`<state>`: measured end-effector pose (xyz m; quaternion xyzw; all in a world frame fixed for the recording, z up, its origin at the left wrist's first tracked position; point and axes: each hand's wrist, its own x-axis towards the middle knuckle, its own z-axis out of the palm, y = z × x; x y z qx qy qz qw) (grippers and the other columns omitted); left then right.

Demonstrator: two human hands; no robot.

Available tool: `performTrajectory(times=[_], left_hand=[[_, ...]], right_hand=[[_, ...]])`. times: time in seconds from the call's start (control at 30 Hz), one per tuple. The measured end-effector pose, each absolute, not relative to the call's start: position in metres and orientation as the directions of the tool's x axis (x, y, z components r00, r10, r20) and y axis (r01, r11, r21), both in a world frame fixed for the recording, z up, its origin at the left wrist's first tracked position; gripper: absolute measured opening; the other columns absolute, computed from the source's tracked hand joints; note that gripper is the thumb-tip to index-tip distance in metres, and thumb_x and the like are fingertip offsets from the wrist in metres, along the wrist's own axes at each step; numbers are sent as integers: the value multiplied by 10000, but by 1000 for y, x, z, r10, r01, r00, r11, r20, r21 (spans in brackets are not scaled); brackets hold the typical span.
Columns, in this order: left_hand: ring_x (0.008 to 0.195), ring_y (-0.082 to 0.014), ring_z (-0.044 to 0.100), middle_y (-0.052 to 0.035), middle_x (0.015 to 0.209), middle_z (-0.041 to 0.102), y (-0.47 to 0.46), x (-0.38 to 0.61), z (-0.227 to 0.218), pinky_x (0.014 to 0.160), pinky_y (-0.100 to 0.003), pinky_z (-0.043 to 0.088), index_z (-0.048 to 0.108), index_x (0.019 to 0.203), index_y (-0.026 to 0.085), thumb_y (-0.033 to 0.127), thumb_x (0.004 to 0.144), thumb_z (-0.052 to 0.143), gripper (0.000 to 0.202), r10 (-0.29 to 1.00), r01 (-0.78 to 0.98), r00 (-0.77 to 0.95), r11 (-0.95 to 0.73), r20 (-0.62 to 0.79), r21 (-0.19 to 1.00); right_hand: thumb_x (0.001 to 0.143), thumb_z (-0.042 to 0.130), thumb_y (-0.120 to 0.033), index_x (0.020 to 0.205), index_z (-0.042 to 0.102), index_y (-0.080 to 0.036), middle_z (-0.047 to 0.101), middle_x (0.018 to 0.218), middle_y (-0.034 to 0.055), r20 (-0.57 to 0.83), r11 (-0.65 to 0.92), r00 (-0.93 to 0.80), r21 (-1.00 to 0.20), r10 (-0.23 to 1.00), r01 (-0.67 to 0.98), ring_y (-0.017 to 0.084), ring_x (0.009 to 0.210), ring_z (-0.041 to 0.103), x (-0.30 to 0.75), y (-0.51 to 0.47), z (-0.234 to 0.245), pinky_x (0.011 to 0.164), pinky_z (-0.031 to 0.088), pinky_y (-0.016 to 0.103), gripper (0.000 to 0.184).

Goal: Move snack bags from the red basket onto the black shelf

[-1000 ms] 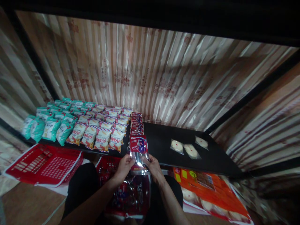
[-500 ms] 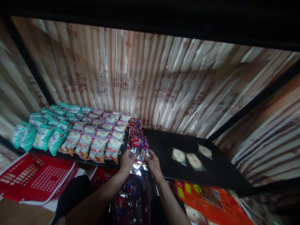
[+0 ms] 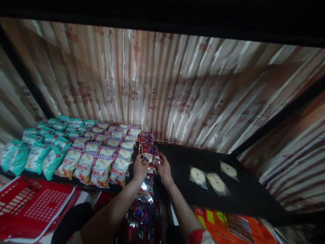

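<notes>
A dark red snack packet (image 3: 150,152) with a blue figure is gripped by its two sides, low over the black shelf (image 3: 175,171). My left hand (image 3: 140,168) is closed on its left edge, and my right hand (image 3: 163,168) on its right edge. Behind it, a row of matching red packets (image 3: 146,134) runs back to the striped sheet. Below my hands hangs a shiny strip of joined packets (image 3: 145,191); whether it connects to the held one is hidden. White-and-red chip bags (image 3: 119,169) stand just left of my left hand.
Teal bags (image 3: 38,156) fill the shelf's left end. To the right lie flat clear packs with round pale discs (image 3: 198,176). A red basket (image 3: 48,206) stands below left, an orange bag (image 3: 236,227) below right. A dark beam (image 3: 162,22) crosses overhead.
My hands have pushed the red packet farther back toward the row, so it covers more of the packets behind. The view has shifted slightly, with the shelf lower in the picture.
</notes>
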<state>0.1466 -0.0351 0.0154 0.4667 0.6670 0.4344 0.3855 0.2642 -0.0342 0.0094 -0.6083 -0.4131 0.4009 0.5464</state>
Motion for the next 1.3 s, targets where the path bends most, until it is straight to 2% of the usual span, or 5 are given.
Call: performTrajectory(times=[0.27,0.4,0.77,0.93,1.3], left_hand=[[967,-182,613,-91,994,663,-14,151,33,846,-252,441,623,1060,157,91,758,563,316,954,547,-288,237,-85,803],[959,-205,611,-125,1004,654,-6,153,36,838,-267,446,648,1051,138,98,784,524,297,955,608,-290,237,-66,758],[980,-233,605,-150,991,670,21,159,33,878,-286,429,703,927,117,99,785,485,261,958,655,-286,215,-26,724],[1011,-257,589,-175,1036,650,28,163,34,883,-309,419,685,975,88,125,774,506,272,962,679,-271,223,-44,700],[1116,-262,521,-156,1116,611,46,171,34,944,-312,377,661,986,105,142,801,460,276,962,729,-271,234,-43,643]], right_hand=[[658,590,-338,969,668,-174,698,797,29,-39,-106,292,-970,956,218,166,652,628,270,-4,-5,593,508,269,360],[656,587,-321,912,693,-176,707,810,39,-11,-91,293,-962,956,258,186,705,640,270,8,-7,637,509,277,312],[732,520,-239,957,705,-186,714,939,50,15,-141,289,-849,957,510,186,852,661,267,34,3,779,491,272,296],[754,512,-186,1009,696,-146,684,1063,93,16,-154,262,-773,965,615,195,974,635,264,48,7,855,453,258,318],[784,501,-161,987,711,-189,684,1064,76,51,-119,203,-662,978,740,182,987,623,258,76,7,845,434,225,293]])
